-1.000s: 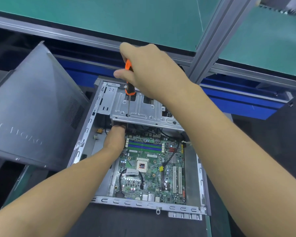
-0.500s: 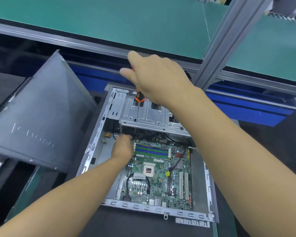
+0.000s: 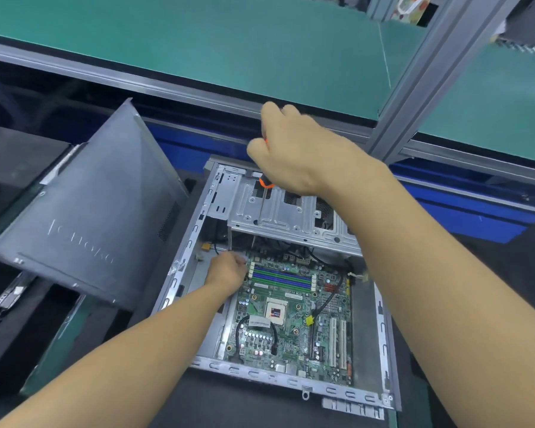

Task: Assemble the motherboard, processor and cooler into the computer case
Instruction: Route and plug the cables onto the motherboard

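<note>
An open grey computer case [image 3: 179, 267] lies flat with a green motherboard [image 3: 291, 316] inside it. The processor [image 3: 275, 311] sits in the socket at the board's middle. My right hand [image 3: 294, 152] grips an orange-and-black screwdriver [image 3: 265, 183] above the drive cage [image 3: 291, 211]; its shaft passes down through a hole in the cage. My left hand [image 3: 226, 270] is down at the board's far left corner, under the cage edge, fingers curled. What those fingers hold is hidden. No cooler is in view.
A grey case side panel [image 3: 87, 217] leans at the left of the case. A green-topped bench [image 3: 217, 47] with aluminium framing [image 3: 414, 88] rises behind. Black cables [image 3: 328, 301] cross the board's right side.
My right hand has sunk lower over the drive cage, so less of the screwdriver handle shows. My left hand stays at the board's corner. The view has drifted.
</note>
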`<state>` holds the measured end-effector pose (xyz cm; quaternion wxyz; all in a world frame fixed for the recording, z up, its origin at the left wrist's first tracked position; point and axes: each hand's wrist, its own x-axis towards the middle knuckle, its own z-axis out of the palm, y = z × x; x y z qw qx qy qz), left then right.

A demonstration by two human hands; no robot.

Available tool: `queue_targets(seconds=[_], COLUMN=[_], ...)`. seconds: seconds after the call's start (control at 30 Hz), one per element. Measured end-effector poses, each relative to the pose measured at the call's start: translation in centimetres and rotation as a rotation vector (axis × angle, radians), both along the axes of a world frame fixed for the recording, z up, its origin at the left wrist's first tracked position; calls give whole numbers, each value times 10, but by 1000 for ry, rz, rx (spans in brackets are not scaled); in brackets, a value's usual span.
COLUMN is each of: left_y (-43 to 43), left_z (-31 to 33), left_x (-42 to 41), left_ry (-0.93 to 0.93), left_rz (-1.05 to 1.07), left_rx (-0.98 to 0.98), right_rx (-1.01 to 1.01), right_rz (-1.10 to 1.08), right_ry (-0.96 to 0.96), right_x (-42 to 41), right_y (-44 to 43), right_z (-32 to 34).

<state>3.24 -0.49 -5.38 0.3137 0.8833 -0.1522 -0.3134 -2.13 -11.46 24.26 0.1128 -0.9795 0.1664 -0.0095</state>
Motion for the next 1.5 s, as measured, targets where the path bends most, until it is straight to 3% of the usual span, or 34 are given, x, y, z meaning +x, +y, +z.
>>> queue_targets(seconds=[0.17,0.27,0.33,0.5,0.57,0.7,0.87,1.0,1.13,1.23,1.33,1.5], left_y=[-6,-8,-8,-5,-5,-5,-5,-5,-4,-2,-1,-1], left_z=[6,7,6,3,5,8,9,6,3,2,2,2], left_x=[-8,-14,-14,-16,-15,-14,-14,-13,-13,-14,-14,-15], left_ry=[-135,-201,-198,-169,-188,-252,-313,-297,-195,-129,-90,-68], left_rz=[-62,-150,-180,-263,-306,-389,-443,-401,-248,-156,-93,-54], left_rx=[-6,7,8,27,74,201,272,243,97,-9,-53,-65], right_rx=[78,-264,-360,90,81,-185,42,29,-205,-19,44,-90], right_rz=[54,-30,-96,-45,-4,-69,-89,-23,-23,-91,-32,-46], right_ry=[55,103,124,161,170,178,180,197,216,195,254,225], right_x=[0,2,4,4,3,10,11,9,12,12,9,11], right_y=[3,7,11,15,16,18,19,17,17,16,15,15], right_z=[9,8,7,19,23,17,19,25,18,20,26,22])
